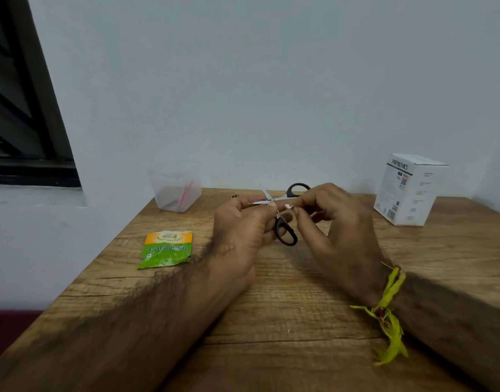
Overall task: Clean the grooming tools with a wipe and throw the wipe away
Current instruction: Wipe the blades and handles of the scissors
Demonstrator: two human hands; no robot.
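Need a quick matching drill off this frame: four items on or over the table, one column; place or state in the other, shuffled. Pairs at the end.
1. scissors
2. green sachet
3. white box
4. clear plastic tub

A. standing at the table's far right
B. lying flat, torn open, left of the hands
C. far left by the wall
D. blades open, held in both hands

Pairs: 1-D, 2-B, 3-A, 4-C

Sachet (pixel 166 248) left of scissors (pixel 284 219) (box (pixel 410 190) probably rightmost).
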